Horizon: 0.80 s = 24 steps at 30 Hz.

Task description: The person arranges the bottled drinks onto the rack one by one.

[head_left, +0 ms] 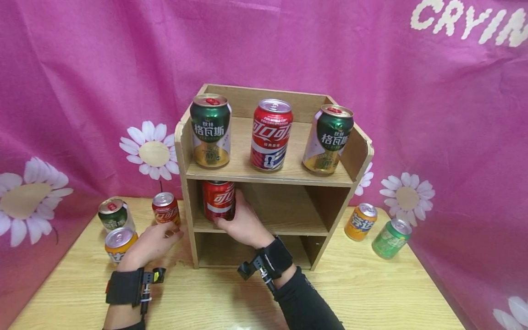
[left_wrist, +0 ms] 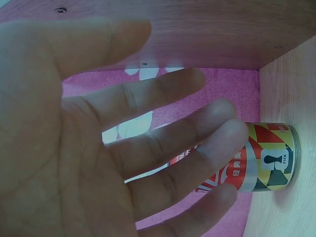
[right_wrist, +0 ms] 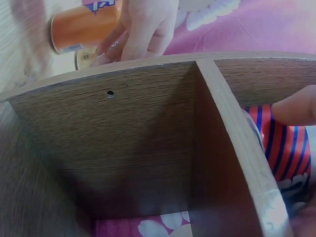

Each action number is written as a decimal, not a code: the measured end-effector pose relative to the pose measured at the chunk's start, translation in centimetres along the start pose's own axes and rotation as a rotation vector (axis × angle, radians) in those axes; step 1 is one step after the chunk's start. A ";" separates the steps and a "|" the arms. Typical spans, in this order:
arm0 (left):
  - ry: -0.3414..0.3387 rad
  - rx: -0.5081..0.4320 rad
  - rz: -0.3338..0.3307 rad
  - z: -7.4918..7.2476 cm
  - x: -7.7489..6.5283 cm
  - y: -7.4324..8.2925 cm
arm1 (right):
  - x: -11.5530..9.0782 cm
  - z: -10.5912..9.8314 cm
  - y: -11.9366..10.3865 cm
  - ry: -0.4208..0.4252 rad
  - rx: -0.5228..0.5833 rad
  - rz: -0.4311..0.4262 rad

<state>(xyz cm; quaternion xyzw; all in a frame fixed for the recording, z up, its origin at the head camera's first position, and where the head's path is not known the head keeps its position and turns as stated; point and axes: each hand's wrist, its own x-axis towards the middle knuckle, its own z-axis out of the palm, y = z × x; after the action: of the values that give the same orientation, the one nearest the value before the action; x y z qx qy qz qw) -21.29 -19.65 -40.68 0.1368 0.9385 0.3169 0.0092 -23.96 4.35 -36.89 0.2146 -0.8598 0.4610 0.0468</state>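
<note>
My right hand (head_left: 247, 225) grips a red Coca-Cola can (head_left: 217, 198) standing at the left end of the wooden shelf unit's (head_left: 284, 206) middle level. In the right wrist view a thumb (right_wrist: 296, 106) presses on the striped side of this can (right_wrist: 289, 148); its other side is hidden. Left of the unit, my left hand (head_left: 150, 243) is held with fingers spread, in front of another red cola can (head_left: 166, 208). The left wrist view shows bare palm and loosely extended fingers, partly covering that can (left_wrist: 271, 158). Whether they touch it, I cannot tell.
On the top level stand two green-and-gold cans (head_left: 210, 133) (head_left: 328, 140) with a red cola can (head_left: 271, 135) between them. A green can (head_left: 115, 215) and an orange can (head_left: 119, 243) stand at left, another orange can (head_left: 360, 222) and a light green can (head_left: 391, 239) at right.
</note>
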 end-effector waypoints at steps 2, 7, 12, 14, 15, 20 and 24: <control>0.001 -0.001 -0.002 0.0 0.0 0.0 | 0.0 -0.1 0.0 -0.002 0.002 -0.004; 0.002 0.002 -0.004 0.0 -0.1 0.1 | 0.0 -0.1 0.0 -0.002 0.003 -0.014; -0.005 0.008 -0.008 -0.1 0.0 0.1 | 0.1 0.0 -0.1 -0.005 0.009 -0.013; -0.010 0.008 -0.009 -0.1 0.0 0.1 | 0.1 -0.1 -0.2 -0.008 0.007 -0.011; -0.013 0.008 -0.008 -0.1 0.0 0.1 | 0.0 -0.1 -0.2 -0.009 0.005 -0.009; -0.012 0.013 -0.007 -0.1 0.1 -0.1 | 0.0 -0.1 -0.3 -0.013 -0.001 0.011; -0.013 0.016 -0.008 -0.1 0.2 -0.2 | -0.1 0.0 -0.3 -0.007 -0.014 0.024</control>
<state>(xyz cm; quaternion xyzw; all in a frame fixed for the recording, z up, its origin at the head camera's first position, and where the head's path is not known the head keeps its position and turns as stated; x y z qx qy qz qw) -21.49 -19.80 -40.69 0.1352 0.9415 0.3084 0.0157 -23.78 4.21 -36.71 0.2058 -0.8655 0.4549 0.0397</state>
